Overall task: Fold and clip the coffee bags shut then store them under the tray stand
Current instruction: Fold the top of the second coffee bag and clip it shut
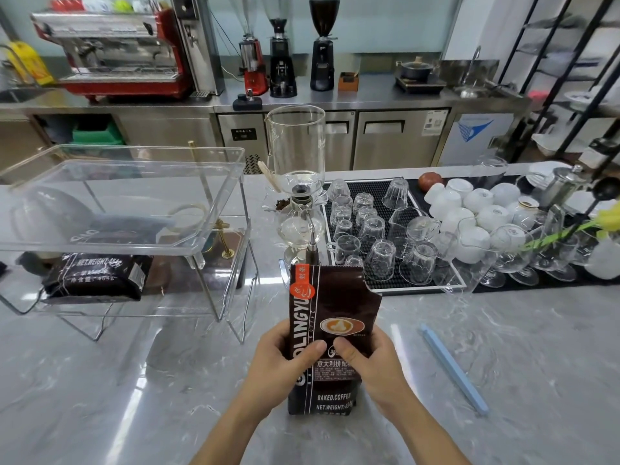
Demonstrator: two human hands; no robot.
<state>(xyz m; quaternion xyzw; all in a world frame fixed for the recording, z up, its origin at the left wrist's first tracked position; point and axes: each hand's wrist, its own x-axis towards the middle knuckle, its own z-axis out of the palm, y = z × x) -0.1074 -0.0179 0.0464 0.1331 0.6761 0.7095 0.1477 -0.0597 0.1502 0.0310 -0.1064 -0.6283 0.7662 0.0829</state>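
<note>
A dark brown coffee bag (330, 297) with an orange label stands upright on the marble counter in front of me, its top edge open and torn at the right corner. My left hand (283, 359) grips its left side and my right hand (372, 360) grips its right side, thumbs pressed on the front. A light blue clip stick (453, 362) lies on the counter to the right of the bag. A second dark coffee bag (97, 275) lies flat under the clear acrylic tray stand (214, 209) at the left.
A glass siphon brewer (300, 196) stands just behind the held bag. A black mat (375, 189) with several upturned glasses and white cups fills the right. Behind the counter are an espresso machine (114, 52) and grinders (322, 45).
</note>
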